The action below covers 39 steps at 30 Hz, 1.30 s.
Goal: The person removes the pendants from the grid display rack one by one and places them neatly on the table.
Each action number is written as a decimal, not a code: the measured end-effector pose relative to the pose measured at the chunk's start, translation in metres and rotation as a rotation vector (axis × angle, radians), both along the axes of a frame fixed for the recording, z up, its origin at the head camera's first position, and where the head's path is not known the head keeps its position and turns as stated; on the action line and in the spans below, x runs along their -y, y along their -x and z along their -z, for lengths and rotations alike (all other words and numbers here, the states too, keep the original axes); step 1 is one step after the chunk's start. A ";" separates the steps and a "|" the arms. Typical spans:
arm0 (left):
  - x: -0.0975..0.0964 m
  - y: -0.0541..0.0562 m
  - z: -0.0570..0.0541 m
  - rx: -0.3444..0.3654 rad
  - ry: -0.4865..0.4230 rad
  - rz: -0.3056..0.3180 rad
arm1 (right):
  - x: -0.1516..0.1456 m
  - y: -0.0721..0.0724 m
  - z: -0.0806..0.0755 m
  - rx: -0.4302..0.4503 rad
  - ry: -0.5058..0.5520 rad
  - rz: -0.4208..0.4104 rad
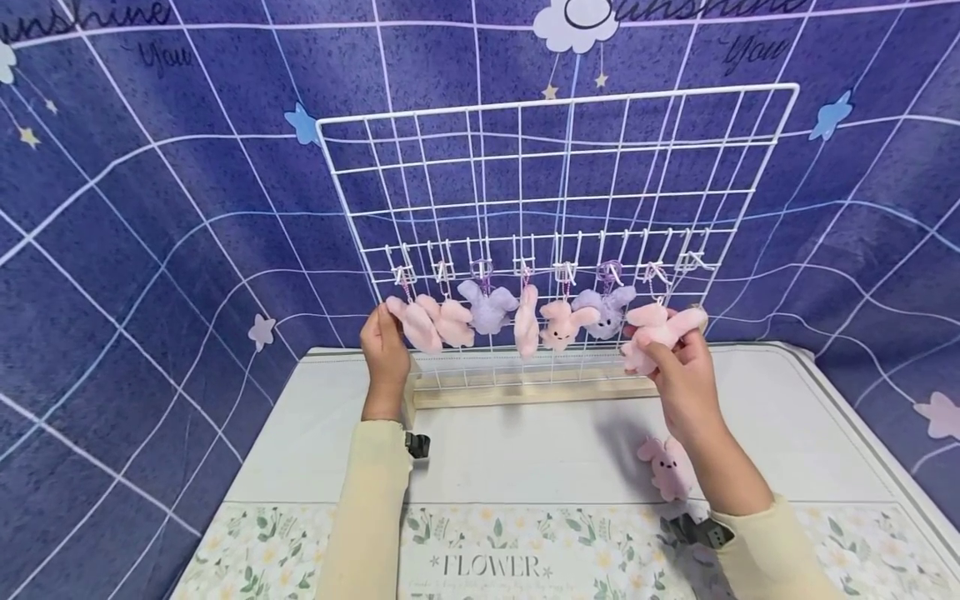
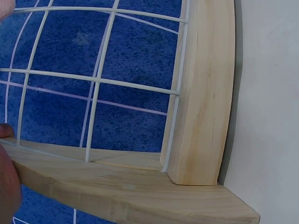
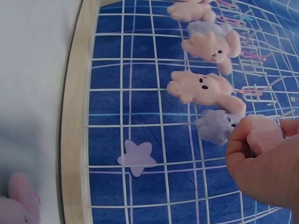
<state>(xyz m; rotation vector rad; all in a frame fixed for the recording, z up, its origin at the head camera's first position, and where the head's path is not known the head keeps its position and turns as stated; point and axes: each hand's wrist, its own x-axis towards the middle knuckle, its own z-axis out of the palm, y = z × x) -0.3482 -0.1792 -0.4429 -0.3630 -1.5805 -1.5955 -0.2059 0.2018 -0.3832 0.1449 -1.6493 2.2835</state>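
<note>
A white wire grid rack (image 1: 558, 200) stands upright in a wooden frame (image 2: 205, 93), with a row of white hooks on it. Pink and lilac bunny plush keychains (image 1: 561, 325) dangle from the hooks. My left hand (image 1: 386, 354) grips the wooden side post (image 2: 93, 182) at the left; its fingers are mostly cut off in the left wrist view. At the right end, my right hand (image 1: 686, 375) pinches a pink bunny plush keychain (image 1: 648, 337) between thumb and fingers, its strap up by a hook. That hand partly covers the plush in the right wrist view (image 3: 264, 135).
Another pink bunny plush (image 1: 670, 471) lies on the white table (image 1: 525, 450), beneath my right forearm. A floral mat (image 1: 487, 567) lettered FLOWER covers the near edge. Behind the rack hangs a blue patterned curtain (image 1: 187, 250). One hook (image 1: 693, 262) at the far right carries no plush.
</note>
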 end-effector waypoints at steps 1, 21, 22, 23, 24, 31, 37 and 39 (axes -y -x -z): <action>-0.001 0.000 -0.001 -0.002 0.001 -0.004 | 0.000 -0.001 -0.001 -0.011 0.004 -0.001; -0.003 0.004 0.002 -0.036 0.013 -0.093 | 0.001 -0.010 -0.012 -0.141 0.024 -0.005; -0.003 0.003 0.002 -0.037 0.011 -0.083 | 0.001 -0.011 -0.011 -0.149 0.026 -0.005; -0.002 0.003 0.003 -0.036 0.010 -0.077 | 0.001 -0.011 -0.011 -0.158 0.025 -0.006; -0.003 0.003 0.002 -0.035 0.009 -0.071 | 0.000 -0.012 -0.011 -0.169 0.025 -0.008; -0.002 0.000 0.003 -0.008 -0.021 -0.036 | -0.001 -0.017 -0.013 -0.167 0.015 -0.041; -0.003 0.000 0.004 -0.008 -0.053 0.013 | -0.003 -0.022 -0.012 -0.089 -0.038 -0.073; -0.003 -0.001 0.003 -0.009 -0.052 0.013 | -0.004 -0.022 -0.011 -0.083 -0.054 -0.089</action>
